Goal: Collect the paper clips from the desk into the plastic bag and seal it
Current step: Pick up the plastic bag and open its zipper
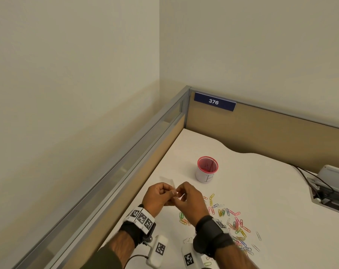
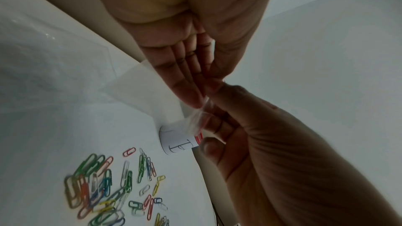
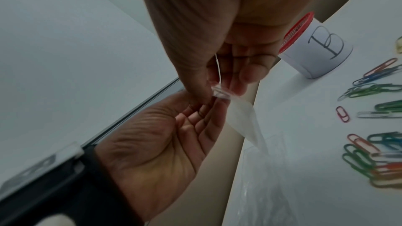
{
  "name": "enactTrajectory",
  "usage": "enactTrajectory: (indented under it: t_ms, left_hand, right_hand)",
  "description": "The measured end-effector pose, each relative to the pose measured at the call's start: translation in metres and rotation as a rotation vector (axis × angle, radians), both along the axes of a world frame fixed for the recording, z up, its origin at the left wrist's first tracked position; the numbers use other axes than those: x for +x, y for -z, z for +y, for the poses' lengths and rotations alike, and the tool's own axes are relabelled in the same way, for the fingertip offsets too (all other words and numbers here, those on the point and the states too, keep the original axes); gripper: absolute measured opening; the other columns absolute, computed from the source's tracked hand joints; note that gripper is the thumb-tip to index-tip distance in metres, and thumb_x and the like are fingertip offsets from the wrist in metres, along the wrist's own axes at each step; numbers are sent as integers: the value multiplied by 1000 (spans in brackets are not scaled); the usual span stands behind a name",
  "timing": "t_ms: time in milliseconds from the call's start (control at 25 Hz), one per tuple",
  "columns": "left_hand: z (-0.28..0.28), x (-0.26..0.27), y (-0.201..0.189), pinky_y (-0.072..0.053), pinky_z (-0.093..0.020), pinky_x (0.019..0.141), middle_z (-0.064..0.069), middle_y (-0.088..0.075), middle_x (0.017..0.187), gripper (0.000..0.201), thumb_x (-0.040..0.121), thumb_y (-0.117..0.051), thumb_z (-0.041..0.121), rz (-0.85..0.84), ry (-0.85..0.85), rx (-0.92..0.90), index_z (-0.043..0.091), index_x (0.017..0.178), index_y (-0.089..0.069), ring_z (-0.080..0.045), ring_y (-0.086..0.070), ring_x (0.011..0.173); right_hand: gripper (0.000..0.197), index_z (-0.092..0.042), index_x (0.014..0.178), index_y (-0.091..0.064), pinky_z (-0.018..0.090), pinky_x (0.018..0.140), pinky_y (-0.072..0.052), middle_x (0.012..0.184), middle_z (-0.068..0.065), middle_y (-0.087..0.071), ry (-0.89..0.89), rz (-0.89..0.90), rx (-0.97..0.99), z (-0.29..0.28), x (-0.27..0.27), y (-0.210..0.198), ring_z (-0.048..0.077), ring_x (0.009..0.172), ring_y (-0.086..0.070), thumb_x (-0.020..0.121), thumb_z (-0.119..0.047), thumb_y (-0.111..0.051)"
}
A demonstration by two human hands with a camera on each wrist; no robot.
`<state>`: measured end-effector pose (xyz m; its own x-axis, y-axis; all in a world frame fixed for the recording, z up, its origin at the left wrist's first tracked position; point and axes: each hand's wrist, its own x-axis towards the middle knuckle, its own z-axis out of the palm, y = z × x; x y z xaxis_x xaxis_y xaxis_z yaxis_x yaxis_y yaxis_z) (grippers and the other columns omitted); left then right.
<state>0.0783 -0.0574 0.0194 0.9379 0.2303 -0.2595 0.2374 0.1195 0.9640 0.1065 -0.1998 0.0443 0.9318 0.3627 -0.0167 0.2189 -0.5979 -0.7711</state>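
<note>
Both hands meet above the near-left part of the white desk (image 1: 262,181), each pinching the top edge of a small clear plastic bag (image 2: 139,92). The left hand (image 1: 157,197) has its fingers curled, thumb and fingertips nipping the bag's rim; the right hand (image 1: 188,200) does the same from the other side, thumb against forefinger, so the two grips nearly touch. The bag is thin, colourless and see-through, with a faintly cloudy sheen; it hangs from the pinched rim, and in the wrist views its lower part trails down toward the desk. Whether its mouth is parted or pressed closed cannot be told.

The paper clips (image 1: 234,226) lie loose on the desk to the right of the hands and nearer the viewer, in a scattered heap of green, red, blue, yellow, orange and white wire loops. Just beyond the hands stands a red mesh cup (image 1: 207,169) wrapped in white paper bearing a handwritten letter.
</note>
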Motion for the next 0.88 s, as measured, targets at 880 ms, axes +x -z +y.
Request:
enactTrajectory:
  t_ms: [880]
  left_hand:
    - [-11,-12,-12,-62,-26,71,-1,-73,82,16,101,-57,22,-10,180,425,9,93,-63,-16,-72,76]
  right_hand:
    - [16,-15,80,-65,23,65,-48,78,0,-65,-13,44,-75,-9,3,-6,15,72,-59,92,-20,-55]
